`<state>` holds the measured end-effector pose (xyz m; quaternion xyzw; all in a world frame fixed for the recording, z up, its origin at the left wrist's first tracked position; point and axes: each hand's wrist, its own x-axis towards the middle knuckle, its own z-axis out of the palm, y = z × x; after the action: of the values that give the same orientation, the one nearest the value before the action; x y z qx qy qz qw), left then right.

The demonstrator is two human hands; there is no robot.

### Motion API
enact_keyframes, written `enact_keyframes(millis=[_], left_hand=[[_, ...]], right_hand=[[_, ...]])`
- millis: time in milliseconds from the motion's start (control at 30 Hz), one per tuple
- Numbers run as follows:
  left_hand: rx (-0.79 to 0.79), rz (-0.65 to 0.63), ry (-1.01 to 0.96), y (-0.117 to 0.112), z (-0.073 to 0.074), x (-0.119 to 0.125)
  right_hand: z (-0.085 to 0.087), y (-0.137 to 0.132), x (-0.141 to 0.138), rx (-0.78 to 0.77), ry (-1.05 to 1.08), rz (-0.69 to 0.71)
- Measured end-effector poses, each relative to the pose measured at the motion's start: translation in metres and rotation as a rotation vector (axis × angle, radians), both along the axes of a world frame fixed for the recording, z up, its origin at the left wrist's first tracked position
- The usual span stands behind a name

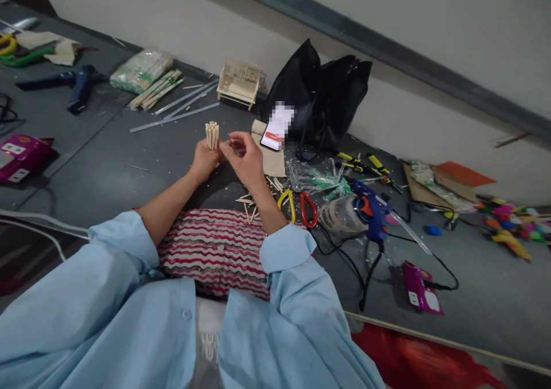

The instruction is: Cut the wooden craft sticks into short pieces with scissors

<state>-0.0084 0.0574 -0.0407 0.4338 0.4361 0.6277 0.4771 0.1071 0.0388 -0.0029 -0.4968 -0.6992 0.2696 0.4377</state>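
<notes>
My left hand is closed around a bundle of thin wooden sticks, whose pale ends stand up out of the fist. Close against it on the right is my right hand, its thumb touching the left fingers and its other fingers bent. Whatever sits between the right fingertips is too small or hidden to make out. Short loose sticks lie scattered on the grey table under my right wrist. Beside that wrist are scissors with one red and one yellow handle.
Behind my hands stand a small wooden model bench, a phone and a black bag. To the right, a blue glue gun rests on a plastic bottle, with trailing cables. Bundled sticks and a blue clamp-like tool lie left.
</notes>
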Motion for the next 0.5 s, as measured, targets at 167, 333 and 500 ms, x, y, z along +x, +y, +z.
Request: enact_keyframes(millis=[167,333,500], left_hand=[[-0.006,-0.017,-0.007,0.004,-0.005,0.000],[0.004,-0.031,0.009,0.004,-0.008,0.001],[0.117,-0.026,0.286,0.005,-0.007,-0.008]], right_hand=[[-0.002,0.000,-0.001,0.016,-0.021,0.002],[0.000,-0.003,-0.003,0.076,-0.077,-0.003],[0.029,-0.021,-0.003,0.254,-0.329,0.001]])
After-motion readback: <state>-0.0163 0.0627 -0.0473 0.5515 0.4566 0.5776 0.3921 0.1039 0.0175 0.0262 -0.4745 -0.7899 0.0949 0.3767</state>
